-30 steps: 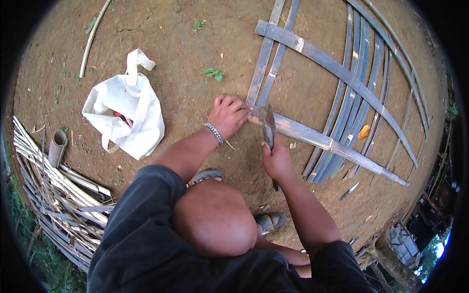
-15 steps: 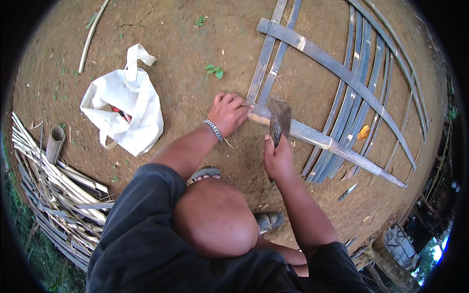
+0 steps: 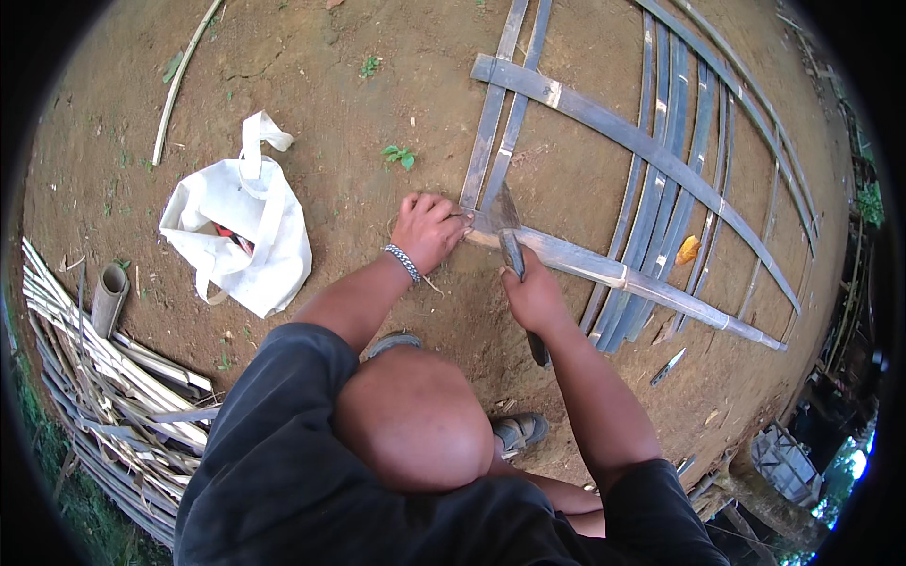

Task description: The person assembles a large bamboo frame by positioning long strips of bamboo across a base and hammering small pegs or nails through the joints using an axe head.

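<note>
My left hand (image 3: pixel 427 232), with a chain bracelet at its wrist, rests at the near end of a bamboo strip (image 3: pixel 578 258). Its fingers are closed in a pinch there, and what they hold is too small to make out. My right hand (image 3: pixel 538 294) is wrapped round the handle of a machete-like tool, whose broad dark blade (image 3: pixel 505 209) is over the strip beside my left fingertips. Two dark bamboo slats (image 3: pixel 489 127) meet the strip at that end. Another curved bamboo strip (image 3: pixel 604 121) crosses them farther off.
A white cloth bag (image 3: pixel 247 274) with something red inside lies at left. Split bamboo pieces (image 3: pixel 123 377) are heaped at lower left beside a bamboo tube (image 3: pixel 110 291). Several bamboo slats (image 3: pixel 672 179) cross the frame at right. A small knife (image 3: pixel 668 366) lies on the dirt.
The blade has come down from a raised, blurred position toward the bamboo end, and the handle has tilted. My left hand has stayed at the strip's end. The whole view has shifted slightly.
</note>
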`<move>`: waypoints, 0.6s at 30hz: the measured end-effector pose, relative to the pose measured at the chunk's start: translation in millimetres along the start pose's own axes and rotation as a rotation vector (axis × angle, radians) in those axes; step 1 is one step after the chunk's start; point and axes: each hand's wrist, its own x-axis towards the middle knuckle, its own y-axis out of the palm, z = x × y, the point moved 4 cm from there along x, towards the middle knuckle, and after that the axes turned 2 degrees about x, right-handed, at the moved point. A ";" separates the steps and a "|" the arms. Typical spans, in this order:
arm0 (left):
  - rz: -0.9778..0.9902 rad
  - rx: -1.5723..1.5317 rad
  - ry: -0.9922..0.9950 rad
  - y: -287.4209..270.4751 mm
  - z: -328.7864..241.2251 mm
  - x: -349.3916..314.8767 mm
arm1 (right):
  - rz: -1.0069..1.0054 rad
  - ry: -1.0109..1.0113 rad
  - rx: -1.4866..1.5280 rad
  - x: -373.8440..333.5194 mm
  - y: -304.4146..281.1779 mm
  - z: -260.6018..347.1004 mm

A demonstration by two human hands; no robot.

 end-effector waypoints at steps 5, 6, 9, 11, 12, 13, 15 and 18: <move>0.022 -0.088 -0.039 0.5 0.5 5.2 | -0.226 0.092 0.239 -39.3 6.1 -71.1; 0.047 -0.139 -0.073 -1.5 4.0 6.7 | -0.248 0.100 0.227 -50.6 6.1 -82.1; -0.027 -0.281 -0.223 -6.4 11.1 10.6 | -0.326 0.094 0.159 -83.0 10.4 -123.9; -0.062 -0.399 -0.412 -3.7 9.7 11.9 | -0.388 0.070 0.065 -102.1 26.8 -167.0; -0.054 -0.459 -0.544 -1.6 10.6 15.0 | -0.375 0.095 0.059 -111.4 31.4 -170.8; -0.046 -0.518 -0.676 0.6 12.9 17.2 | -0.362 0.120 0.054 -119.9 36.0 -174.1; 0.127 -0.502 -0.745 6.0 18.3 29.2 | -0.327 0.163 0.073 -131.5 44.9 -179.7; 0.429 -0.483 -0.753 10.2 25.3 53.0 | -0.282 0.209 0.145 -138.7 57.4 -186.4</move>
